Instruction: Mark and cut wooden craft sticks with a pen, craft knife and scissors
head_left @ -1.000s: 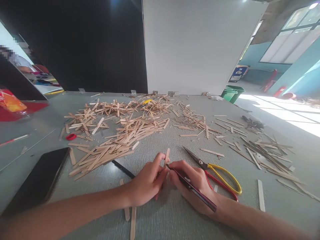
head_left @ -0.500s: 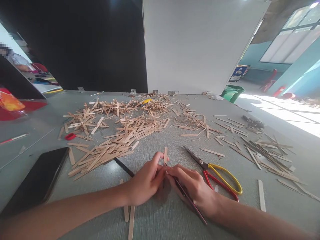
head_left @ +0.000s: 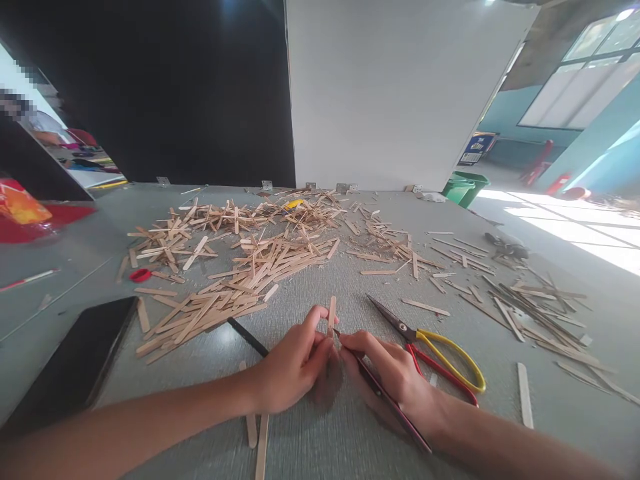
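My left hand (head_left: 295,363) is closed, pinching a wooden craft stick (head_left: 332,313) upright between thumb and fingers. My right hand (head_left: 387,373) grips a slim dark-red craft knife (head_left: 395,405), its dark tip close beside the stick; whether they touch is hard to tell. Just right of that hand lie scissors (head_left: 410,332) with one yellow and one red handle, blades pointing away to the left. Under my left forearm, two more craft sticks (head_left: 262,447) and a black pen-like tool (head_left: 247,337) stick out, partly hidden.
A big heap of craft sticks (head_left: 270,260) spreads over the grey table, with thin offcuts (head_left: 530,307) at right. A phone (head_left: 75,360) lies at left, near a red ring (head_left: 141,275). Black and white panels (head_left: 370,100) close off the back; a green bin (head_left: 463,189) stands beyond.
My right hand has shifted slightly right with the craft knife, opening a small gap from my left hand. The left hand keeps its pinch on the stick, almost still.
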A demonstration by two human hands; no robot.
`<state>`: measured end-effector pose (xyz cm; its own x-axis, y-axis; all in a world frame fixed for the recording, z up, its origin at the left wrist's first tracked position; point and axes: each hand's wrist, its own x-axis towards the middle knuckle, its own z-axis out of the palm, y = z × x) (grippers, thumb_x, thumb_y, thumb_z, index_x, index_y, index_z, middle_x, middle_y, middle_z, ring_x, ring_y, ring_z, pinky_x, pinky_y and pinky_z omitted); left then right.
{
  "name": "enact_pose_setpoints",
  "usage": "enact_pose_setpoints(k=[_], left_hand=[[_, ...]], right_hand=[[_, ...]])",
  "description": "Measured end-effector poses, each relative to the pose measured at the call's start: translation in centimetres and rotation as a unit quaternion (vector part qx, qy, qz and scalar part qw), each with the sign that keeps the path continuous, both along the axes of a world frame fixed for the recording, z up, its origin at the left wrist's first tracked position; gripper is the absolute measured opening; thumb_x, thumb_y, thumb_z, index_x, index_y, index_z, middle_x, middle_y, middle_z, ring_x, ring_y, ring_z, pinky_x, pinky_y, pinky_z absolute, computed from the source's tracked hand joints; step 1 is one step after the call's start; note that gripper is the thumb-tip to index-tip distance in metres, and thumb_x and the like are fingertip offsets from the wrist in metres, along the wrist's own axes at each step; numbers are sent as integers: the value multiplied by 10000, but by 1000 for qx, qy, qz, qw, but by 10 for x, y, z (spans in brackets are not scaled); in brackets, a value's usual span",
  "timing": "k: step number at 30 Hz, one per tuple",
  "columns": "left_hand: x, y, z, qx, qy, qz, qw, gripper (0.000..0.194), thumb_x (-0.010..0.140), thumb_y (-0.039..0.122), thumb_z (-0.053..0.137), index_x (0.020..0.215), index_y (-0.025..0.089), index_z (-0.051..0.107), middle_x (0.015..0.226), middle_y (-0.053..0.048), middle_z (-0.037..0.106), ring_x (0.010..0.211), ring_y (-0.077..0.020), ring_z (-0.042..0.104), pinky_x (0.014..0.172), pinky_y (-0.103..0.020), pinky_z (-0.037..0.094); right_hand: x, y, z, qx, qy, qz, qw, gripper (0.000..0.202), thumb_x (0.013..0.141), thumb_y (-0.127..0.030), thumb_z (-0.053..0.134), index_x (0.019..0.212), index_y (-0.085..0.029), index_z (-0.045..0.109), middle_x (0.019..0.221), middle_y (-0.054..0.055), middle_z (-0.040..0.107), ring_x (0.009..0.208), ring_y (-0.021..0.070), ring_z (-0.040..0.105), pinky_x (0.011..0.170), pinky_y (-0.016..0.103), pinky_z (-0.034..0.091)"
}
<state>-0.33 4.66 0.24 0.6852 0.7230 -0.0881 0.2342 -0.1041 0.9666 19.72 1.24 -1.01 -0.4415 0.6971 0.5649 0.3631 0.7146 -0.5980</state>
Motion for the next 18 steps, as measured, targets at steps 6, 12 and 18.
enact_pose_setpoints(k=[6,12,18], left_hand=[[0,1,-1,-9,6,3,1000,283,1084,537,359,1147,262,348,639,84,558,443,-111,534,421,-186,335],[2,1,0,-19,-10,49,999,301,1065,541,410,1152,254,386,659,74,586,431,-100,502,422,-187,345],[1,12,-3,-27,-46,183,982,292,1026,486,464,1168,231,460,723,57,598,424,-88,486,381,-176,323]], right_hand=[[-1,0,-1,-3,13,0,1000,161,1056,-130,460,1152,-206,565,803,-3,597,602,109,540,548,223,430],[4,2,1,31,-24,-1,999,174,1067,-125,441,1182,-187,556,816,9,609,611,126,543,561,249,435],[0,-2,10,170,-332,6,928,199,1019,-62,440,1086,-94,624,828,62,618,660,205,549,545,349,462]])
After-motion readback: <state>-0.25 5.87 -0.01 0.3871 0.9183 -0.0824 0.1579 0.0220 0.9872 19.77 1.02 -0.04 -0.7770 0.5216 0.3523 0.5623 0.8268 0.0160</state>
